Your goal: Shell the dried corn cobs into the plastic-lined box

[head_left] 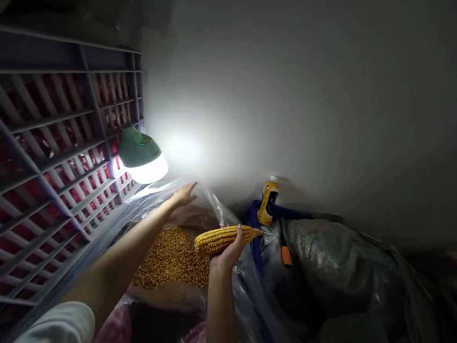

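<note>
My right hand (228, 253) is closed around a yellow corn cob (224, 237), held level above a heap of loose corn kernels (174, 258). The kernels lie in a clear plastic bag (213, 205) lined inside a sack. My left hand (183, 194) reaches forward with its fingers stretched out, touching the far rim of the plastic bag near the lamp. It holds nothing.
A green and white lamp (143, 159) glows at the left, hung on a slatted grey crate wall (38, 175). A yellow bottle (268, 201) stands by the white wall. An orange-handled tool (285, 252) lies on dark green sacks (344, 269) to the right.
</note>
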`<state>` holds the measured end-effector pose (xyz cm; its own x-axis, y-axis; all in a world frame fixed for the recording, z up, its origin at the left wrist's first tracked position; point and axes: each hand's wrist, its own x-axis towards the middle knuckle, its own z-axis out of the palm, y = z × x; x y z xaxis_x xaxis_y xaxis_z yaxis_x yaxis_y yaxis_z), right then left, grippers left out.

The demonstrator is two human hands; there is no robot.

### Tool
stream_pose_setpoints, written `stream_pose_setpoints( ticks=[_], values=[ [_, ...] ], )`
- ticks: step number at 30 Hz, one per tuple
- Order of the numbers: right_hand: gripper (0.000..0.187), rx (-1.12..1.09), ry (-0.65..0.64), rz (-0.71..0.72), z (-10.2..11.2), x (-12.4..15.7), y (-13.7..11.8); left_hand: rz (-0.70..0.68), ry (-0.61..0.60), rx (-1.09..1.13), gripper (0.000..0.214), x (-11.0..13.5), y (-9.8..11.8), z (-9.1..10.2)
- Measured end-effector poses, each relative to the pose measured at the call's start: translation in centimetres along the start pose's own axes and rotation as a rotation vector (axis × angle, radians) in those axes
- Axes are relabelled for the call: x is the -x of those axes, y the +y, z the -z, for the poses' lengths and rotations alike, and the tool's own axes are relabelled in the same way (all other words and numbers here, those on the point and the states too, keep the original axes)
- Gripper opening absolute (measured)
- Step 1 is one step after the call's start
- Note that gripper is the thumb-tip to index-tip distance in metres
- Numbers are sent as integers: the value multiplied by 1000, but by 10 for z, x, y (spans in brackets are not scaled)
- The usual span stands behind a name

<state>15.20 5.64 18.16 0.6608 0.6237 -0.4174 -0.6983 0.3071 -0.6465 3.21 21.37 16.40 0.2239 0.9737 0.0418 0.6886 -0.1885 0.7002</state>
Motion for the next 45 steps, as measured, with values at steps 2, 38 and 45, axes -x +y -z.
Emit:
stream_pose_setpoints(
  ticks=[2, 38, 45],
  values=[
    [52, 24, -1, -52, -1, -5, -2, -3, 81, 51, 53, -27, -2, 9],
    [47, 269, -89, 69, -17, -39, 25, 382, -363, 1182, 46, 131, 23, -34],
    [40, 224, -89, 4, -19, -38, 20, 425, -425, 1054, 44, 124, 15, -11]
  ],
)
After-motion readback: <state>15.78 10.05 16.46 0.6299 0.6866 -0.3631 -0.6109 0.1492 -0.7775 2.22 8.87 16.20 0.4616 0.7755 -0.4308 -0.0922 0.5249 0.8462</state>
